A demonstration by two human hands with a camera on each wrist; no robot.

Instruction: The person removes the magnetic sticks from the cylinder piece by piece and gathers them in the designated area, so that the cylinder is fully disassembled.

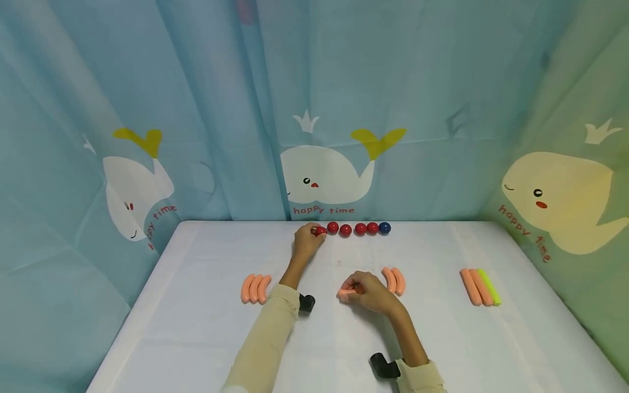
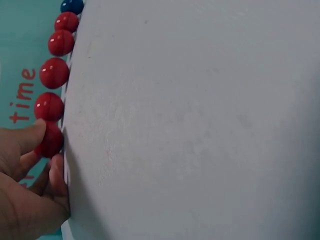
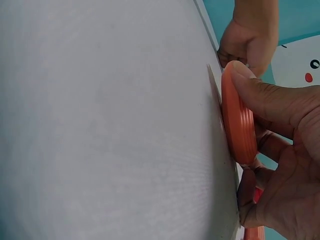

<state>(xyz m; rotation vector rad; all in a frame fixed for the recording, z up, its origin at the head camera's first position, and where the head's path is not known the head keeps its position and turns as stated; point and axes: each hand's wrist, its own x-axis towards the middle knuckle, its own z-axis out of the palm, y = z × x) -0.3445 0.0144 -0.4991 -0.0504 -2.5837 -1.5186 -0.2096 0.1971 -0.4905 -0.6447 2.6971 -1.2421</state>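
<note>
At the back of the table, my left hand (image 1: 306,241) pinches the leftmost red ball (image 1: 321,231) between thumb and fingers. In the left wrist view this red ball (image 2: 50,140) touches or nearly touches its neighbour in the row. Mid-table, my right hand (image 1: 373,293) holds a curved orange sausage-shaped piece (image 3: 237,117) with the thumb along its side, low over the white surface. Just right of that hand lie two similar curved pieces (image 1: 395,281), partly behind it.
Several red balls (image 1: 345,230) and a blue ball (image 1: 385,228) line the back edge. Three curved pieces (image 1: 254,288) lie left. Two straight orange sticks (image 1: 475,287) and a yellow-green stick (image 1: 489,287) lie right. A whale-print curtain (image 1: 324,109) surrounds the table (image 1: 187,338).
</note>
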